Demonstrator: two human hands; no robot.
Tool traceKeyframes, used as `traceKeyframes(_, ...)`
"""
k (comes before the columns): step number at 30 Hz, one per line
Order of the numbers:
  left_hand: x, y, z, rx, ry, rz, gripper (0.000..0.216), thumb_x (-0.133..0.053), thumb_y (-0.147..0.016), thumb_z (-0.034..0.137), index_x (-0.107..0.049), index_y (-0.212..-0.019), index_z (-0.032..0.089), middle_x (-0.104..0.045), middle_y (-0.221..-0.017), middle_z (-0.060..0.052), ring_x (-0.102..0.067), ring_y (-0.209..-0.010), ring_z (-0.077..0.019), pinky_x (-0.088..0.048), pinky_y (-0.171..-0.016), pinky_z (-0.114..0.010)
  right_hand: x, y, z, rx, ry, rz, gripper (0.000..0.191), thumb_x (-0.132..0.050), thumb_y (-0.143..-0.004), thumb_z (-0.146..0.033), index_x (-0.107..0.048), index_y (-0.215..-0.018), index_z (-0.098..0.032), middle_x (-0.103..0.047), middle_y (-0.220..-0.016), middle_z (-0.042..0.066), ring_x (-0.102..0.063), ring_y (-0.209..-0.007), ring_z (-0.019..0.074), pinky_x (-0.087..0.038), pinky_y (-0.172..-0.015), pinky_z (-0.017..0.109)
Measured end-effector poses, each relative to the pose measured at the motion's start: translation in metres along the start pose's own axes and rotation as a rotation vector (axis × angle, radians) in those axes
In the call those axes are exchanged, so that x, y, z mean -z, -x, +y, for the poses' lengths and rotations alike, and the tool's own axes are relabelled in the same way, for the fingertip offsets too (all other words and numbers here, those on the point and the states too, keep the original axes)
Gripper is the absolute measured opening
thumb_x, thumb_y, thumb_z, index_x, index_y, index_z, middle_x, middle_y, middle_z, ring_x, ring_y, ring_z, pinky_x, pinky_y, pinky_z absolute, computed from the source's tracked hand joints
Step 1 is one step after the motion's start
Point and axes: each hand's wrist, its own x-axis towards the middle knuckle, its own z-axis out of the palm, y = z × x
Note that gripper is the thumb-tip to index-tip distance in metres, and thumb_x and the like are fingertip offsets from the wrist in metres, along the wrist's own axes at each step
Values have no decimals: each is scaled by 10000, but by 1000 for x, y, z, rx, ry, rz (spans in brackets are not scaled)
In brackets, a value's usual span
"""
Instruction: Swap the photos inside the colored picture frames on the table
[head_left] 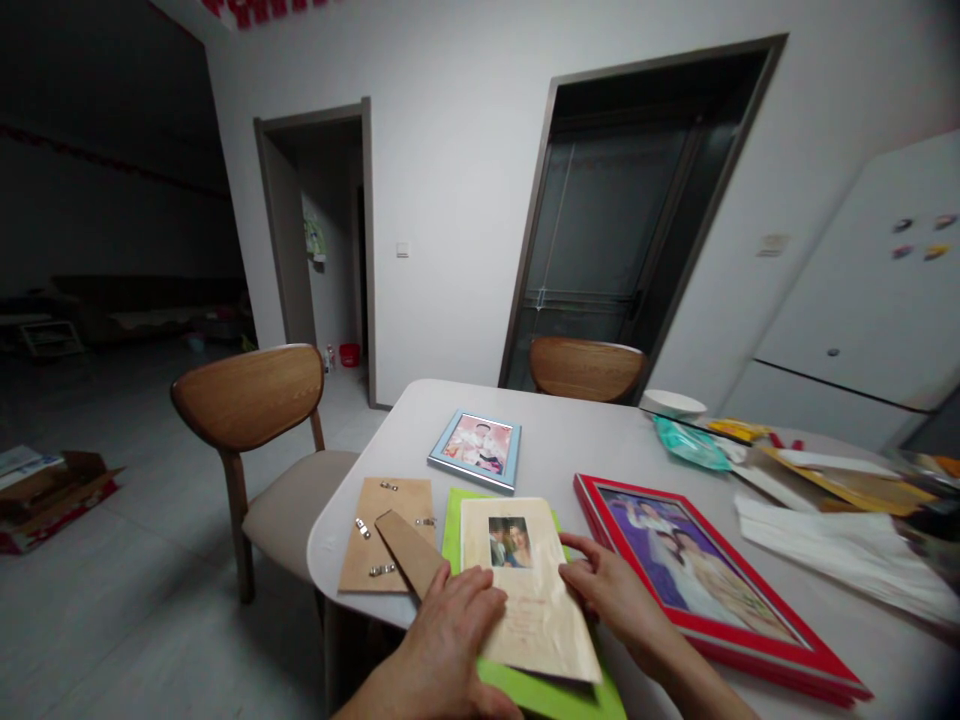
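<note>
Head view: seemingly squaring the cream photo sheet (529,608) over the green frame (551,692); judged to call next for light, even pressure. Resting the left hand (454,622) on its left part, with thumb spread from fingers; touching its right edge with the right hand (611,587), unable to tell whether pinching. With the sheet between both hands, finding a blue frame (478,445) just past its far edge.

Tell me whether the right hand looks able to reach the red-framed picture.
Likely yes: the right hand is close beside the red-framed picture, with nothing visible blocking the way.
</note>
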Motion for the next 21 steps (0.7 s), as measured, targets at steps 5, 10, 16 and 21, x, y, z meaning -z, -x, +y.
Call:
traceKeyframes(5, -4, -1, 0, -5, -4, 17, 752, -610, -551, 588, -411, -1152, 180, -396, -1266, -140, -336, -1167, -285, -158, -980, -512, 2, -2, 0, -24, -101, -15, 560, -465, -597, -236, -411, -1135, -87, -371, -440, -94, -357, -387, 71, -251, -399, 188)
traceKeyframes(10, -3, -3, 0, -4, -25, 8, 709, -598, -573, 578, -423, -1138, 187, -406, -1261, -133, -339, -1167, -279, -168, -977, -508, -2, -7, 15, 3, -20, -14, 509, -469, -627, -260, -438, -1100, -75, -333, -455, -95, -339, -395, 67, -239, -397, 189)
traceKeyframes(16, -3, -1, -2, -21, -32, -1, 699, -592, -591, 571, -413, -1146, 185, -397, -1269, -134, -334, -1172, -275, -174, -979, -495, -2, -8, 15, 65, 70, -24, 552, -490, -642, -314, -405, -1126, -63, -313, -453, -102, -318, -406, 71, -230, -397, 192)
traceKeyframes(21, -4, 1, -2, -40, -33, 22, 705, -596, -590, 568, -394, -1154, 196, -398, -1264, -129, -331, -1173, -260, -180, -975, -493, -1, -11, 16, 84, 26, -21, 531, -469, -658, -326, -402, -1118, -69, -300, -451, -109, -318, -397, 71, -239, -404, 194)
